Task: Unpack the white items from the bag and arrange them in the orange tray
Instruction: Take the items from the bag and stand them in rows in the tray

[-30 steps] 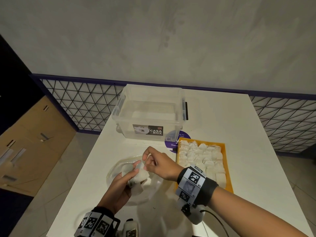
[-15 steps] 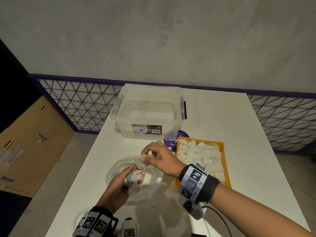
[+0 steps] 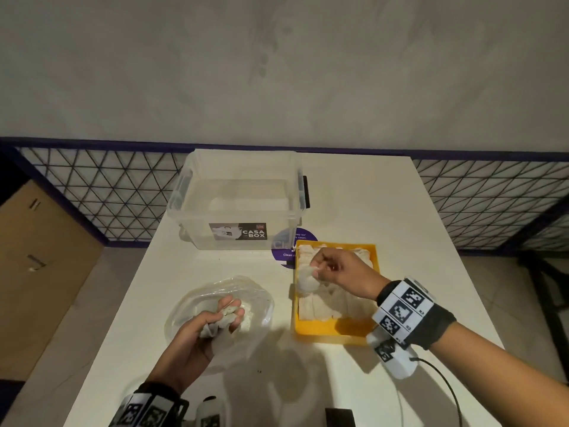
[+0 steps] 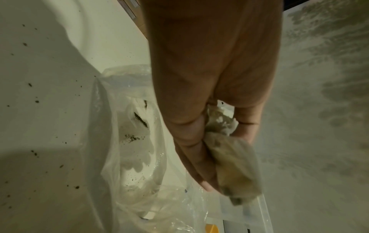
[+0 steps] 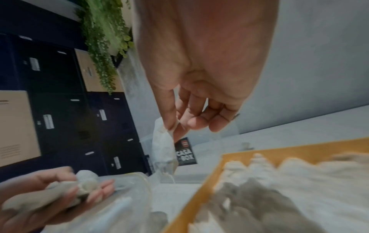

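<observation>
Step in hand: one white item is being carried to the orange tray; placement judged not yet done
Right hand: closed in a pinch on the top edge of the white item, thumb against forefinger as seen in the right wrist view; the item hangs free below, over the tray's left rim
Left hand: fingers curled round a clump of white items, held over the clear bag
Bag: lies open and slack on the white table, left of the tray; dark specks are seen inside it and on the table nearby
Tray: filled with rows of white items from the far end; bare orange floor is left only along the near edge
Storage box: clear, behind the bag, apart from both hands
Risk 1: the pinch is held on a thin edge only, so the item could slip or swing and land outside the left rim
Risk 2: the rows already laid could be disturbed if the item is set down over them and not in the near gap
Risk 3: pieces could drop from the loosely held clump; how firmly it is held cannot be told
</observation>
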`<state>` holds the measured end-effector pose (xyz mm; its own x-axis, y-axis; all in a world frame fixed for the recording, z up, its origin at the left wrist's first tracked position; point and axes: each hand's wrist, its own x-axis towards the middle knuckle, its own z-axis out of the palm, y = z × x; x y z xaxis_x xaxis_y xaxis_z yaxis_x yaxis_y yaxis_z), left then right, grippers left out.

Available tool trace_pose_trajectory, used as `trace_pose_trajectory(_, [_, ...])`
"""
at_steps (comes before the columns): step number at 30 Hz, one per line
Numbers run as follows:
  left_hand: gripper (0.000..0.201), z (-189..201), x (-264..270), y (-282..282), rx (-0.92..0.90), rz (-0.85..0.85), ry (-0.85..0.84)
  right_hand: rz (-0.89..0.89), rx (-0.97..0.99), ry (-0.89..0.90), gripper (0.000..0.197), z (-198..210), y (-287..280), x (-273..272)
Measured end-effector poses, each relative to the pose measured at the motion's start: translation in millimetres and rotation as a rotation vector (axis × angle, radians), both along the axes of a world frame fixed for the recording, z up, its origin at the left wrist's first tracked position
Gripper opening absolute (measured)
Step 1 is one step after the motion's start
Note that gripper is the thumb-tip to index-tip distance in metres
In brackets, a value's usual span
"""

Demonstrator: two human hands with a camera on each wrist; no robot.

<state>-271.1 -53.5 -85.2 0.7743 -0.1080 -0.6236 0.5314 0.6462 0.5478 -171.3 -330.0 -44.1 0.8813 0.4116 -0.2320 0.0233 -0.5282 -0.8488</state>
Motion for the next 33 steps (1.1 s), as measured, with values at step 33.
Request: trace_pose_trajectory(33, [0.028, 12.1, 3.0, -13.8, -0.001, -0.096, -0.122, 0.466, -0.324, -0.409, 0.032, 10.7, 115.0, -11.3])
